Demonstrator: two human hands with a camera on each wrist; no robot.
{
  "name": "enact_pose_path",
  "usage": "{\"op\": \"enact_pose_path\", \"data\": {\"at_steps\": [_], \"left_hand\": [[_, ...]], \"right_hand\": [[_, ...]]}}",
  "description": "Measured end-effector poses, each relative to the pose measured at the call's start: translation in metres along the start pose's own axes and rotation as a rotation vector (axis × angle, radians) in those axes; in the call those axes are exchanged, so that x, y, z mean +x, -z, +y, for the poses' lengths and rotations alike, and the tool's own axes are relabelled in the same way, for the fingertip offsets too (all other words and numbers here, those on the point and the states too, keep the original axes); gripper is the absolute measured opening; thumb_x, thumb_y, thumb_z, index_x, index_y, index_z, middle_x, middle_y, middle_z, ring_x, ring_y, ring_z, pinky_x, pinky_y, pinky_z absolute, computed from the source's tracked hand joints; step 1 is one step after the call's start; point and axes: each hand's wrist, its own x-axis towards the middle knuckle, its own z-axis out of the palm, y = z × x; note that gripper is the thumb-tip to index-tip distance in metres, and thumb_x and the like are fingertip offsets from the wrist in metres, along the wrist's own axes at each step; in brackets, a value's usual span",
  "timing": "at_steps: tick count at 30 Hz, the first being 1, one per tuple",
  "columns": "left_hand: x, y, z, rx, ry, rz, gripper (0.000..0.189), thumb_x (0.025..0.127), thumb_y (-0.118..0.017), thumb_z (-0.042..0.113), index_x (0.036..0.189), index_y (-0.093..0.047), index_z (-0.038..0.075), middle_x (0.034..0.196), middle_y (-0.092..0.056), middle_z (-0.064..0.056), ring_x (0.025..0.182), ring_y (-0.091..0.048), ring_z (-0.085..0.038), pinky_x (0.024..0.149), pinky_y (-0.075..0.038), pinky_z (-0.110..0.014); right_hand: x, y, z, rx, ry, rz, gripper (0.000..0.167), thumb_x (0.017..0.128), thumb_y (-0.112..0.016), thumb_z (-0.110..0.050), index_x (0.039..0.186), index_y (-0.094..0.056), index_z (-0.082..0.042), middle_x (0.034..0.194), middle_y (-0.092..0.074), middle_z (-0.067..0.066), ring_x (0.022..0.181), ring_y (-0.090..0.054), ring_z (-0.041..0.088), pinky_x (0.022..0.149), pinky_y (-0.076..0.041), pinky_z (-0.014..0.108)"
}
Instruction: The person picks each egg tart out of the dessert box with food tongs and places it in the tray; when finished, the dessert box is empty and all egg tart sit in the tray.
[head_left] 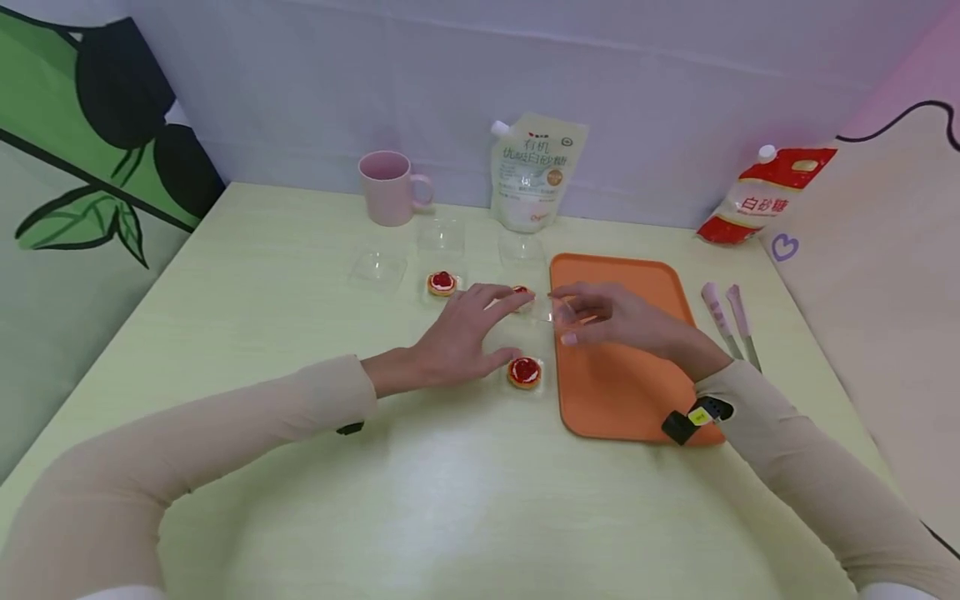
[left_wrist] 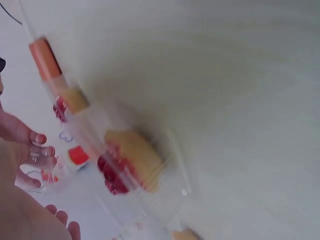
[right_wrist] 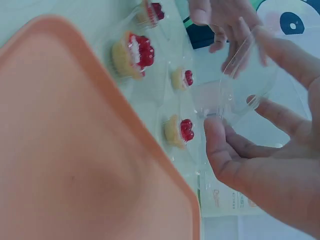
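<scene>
My right hand (head_left: 618, 317) holds a clear plastic lid (right_wrist: 231, 95) by its edges, between thumb and fingers, above the left edge of the orange tray (head_left: 637, 417). My left hand (head_left: 461, 337) hovers over the small tarts with its fingers extended and nothing in its grasp. A red-topped tart (head_left: 524, 372) sits in a clear plastic base near the left thumb. Another tart (head_left: 442, 283) lies beyond the left hand, and a third (head_left: 521, 292) is partly hidden by its fingers. The right wrist view shows several tarts, including a near one (right_wrist: 132, 55) beside the tray.
Clear plastic covers (head_left: 378, 268) lie behind the tarts. A pink mug (head_left: 388, 190) and a white spouted pouch (head_left: 534, 175) stand along the back wall. A red and white pouch (head_left: 761, 200) is at back right. Two pink-handled utensils (head_left: 738, 312) lie right of the tray.
</scene>
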Motion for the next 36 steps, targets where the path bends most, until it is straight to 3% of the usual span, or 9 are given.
{"op": "enact_pose_path", "data": {"at_steps": [5, 8, 12, 16, 19, 22, 27, 32, 36], "left_hand": [[0.006, 0.009, -0.003, -0.031, -0.145, 0.171, 0.061, 0.095, -0.065, 0.008, 0.152, -0.042, 0.016, 0.126, -0.059, -0.011, 0.119, -0.055, -0.026, 0.101, -0.048, -0.040], [0.008, 0.012, -0.005, -0.020, -0.207, 0.250, 0.056, 0.094, -0.063, 0.001, 0.147, -0.048, 0.011, 0.116, -0.063, -0.013, 0.108, -0.060, -0.026, 0.093, -0.053, -0.036], [0.010, 0.017, -0.008, -0.018, -0.254, 0.333, 0.050, 0.092, -0.064, -0.002, 0.141, -0.055, 0.006, 0.102, -0.067, -0.014, 0.089, -0.065, -0.024, 0.078, -0.056, -0.031], [0.011, 0.024, -0.011, -0.029, -0.255, 0.376, 0.048, 0.091, -0.066, -0.004, 0.138, -0.058, 0.005, 0.092, -0.067, -0.013, 0.075, -0.063, -0.022, 0.069, -0.055, -0.029], [0.011, 0.028, -0.013, -0.040, -0.227, 0.380, 0.046, 0.090, -0.066, -0.004, 0.136, -0.060, 0.003, 0.087, -0.067, -0.012, 0.071, -0.061, -0.020, 0.068, -0.055, -0.029], [0.012, 0.033, -0.016, -0.048, -0.185, 0.383, 0.042, 0.090, -0.064, -0.005, 0.132, -0.062, 0.002, 0.083, -0.067, -0.012, 0.069, -0.060, -0.020, 0.067, -0.055, -0.030], [0.011, 0.038, -0.023, -0.066, -0.067, 0.402, 0.041, 0.089, -0.063, -0.007, 0.130, -0.063, 0.001, 0.082, -0.068, -0.013, 0.069, -0.061, -0.022, 0.068, -0.056, -0.032], [0.009, 0.046, -0.028, -0.113, 0.088, 0.386, 0.044, 0.090, -0.063, -0.005, 0.134, -0.061, 0.003, 0.083, -0.070, -0.015, 0.071, -0.064, -0.025, 0.071, -0.056, -0.035], [0.009, 0.057, -0.035, -0.173, 0.221, 0.358, 0.047, 0.092, -0.063, -0.002, 0.138, -0.059, 0.008, 0.084, -0.070, -0.015, 0.071, -0.064, -0.026, 0.071, -0.054, -0.033]], "right_hand": [[0.004, -0.001, -0.008, 0.111, -0.040, -0.038, 0.061, 0.096, -0.066, -0.034, 0.150, -0.043, -0.021, 0.142, -0.058, 0.013, 0.132, -0.055, 0.026, 0.113, -0.037, 0.054], [0.007, -0.002, -0.012, 0.213, -0.022, -0.089, 0.059, 0.098, -0.061, -0.032, 0.152, -0.040, -0.018, 0.144, -0.056, 0.018, 0.133, -0.055, 0.032, 0.113, -0.039, 0.050], [0.012, -0.004, -0.018, 0.396, 0.011, -0.157, 0.052, 0.102, -0.052, -0.020, 0.151, -0.038, -0.009, 0.142, -0.056, 0.019, 0.132, -0.053, 0.039, 0.110, -0.044, 0.044], [0.018, -0.004, -0.023, 0.549, 0.029, -0.211, 0.047, 0.105, -0.046, -0.019, 0.148, -0.039, -0.003, 0.137, -0.060, 0.013, 0.125, -0.061, 0.032, 0.105, -0.048, 0.038], [0.023, -0.004, -0.026, 0.588, 0.008, -0.223, 0.050, 0.107, -0.044, -0.028, 0.148, -0.039, -0.002, 0.137, -0.060, 0.014, 0.118, -0.066, 0.026, 0.103, -0.049, 0.037], [0.028, -0.004, -0.031, 0.574, -0.043, -0.169, 0.052, 0.106, -0.045, -0.034, 0.147, -0.041, -0.003, 0.137, -0.058, 0.018, 0.114, -0.067, 0.025, 0.101, -0.051, 0.037], [0.036, -0.007, -0.041, 0.388, -0.087, 0.003, 0.047, 0.103, -0.054, -0.037, 0.143, -0.049, -0.014, 0.133, -0.062, 0.019, 0.119, -0.064, 0.032, 0.102, -0.050, 0.040], [0.055, -0.017, -0.052, 0.130, 0.019, 0.137, 0.044, 0.101, -0.058, -0.016, 0.144, -0.050, -0.013, 0.118, -0.067, 0.021, 0.109, -0.067, 0.035, 0.098, -0.052, 0.046], [0.071, -0.021, -0.059, 0.078, 0.126, 0.209, 0.046, 0.100, -0.056, -0.005, 0.145, -0.049, -0.008, 0.110, -0.066, 0.021, 0.095, -0.071, 0.030, 0.090, -0.056, 0.045]]}}
